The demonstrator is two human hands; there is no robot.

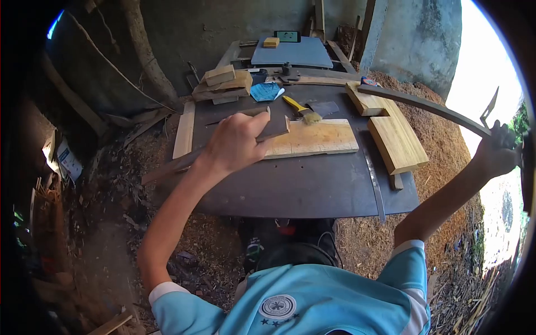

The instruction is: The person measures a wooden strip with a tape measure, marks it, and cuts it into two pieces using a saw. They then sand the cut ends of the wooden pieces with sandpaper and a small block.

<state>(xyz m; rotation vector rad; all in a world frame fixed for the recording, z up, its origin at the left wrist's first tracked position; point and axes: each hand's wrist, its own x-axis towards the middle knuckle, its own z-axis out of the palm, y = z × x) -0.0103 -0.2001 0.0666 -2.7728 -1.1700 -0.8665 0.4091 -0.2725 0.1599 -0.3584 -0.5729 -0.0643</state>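
Note:
My left hand (237,139) is closed around a dark wooden piece (275,129) above the worktable. Its right end shows a pale, chipped edge, and my fingers cover its middle. Just beyond and below it lies a light wooden board (321,138) with marks along its near edge. Out at the far right, my raised right hand (498,149) grips the end of a long dark bar (427,104), which reaches back over the table's right side. A thin angular metal part (491,106) sticks up beside that hand. Shadow blurs the fingers there.
On the dark table (290,192) lie a yellow-handled brush (301,109), a metal ruler (374,184), a notched wooden block (393,139) and a blue packet (267,91). Wood blocks (223,84) are stacked at the back left. A phone (287,36) stands behind. Shavings cover the ground.

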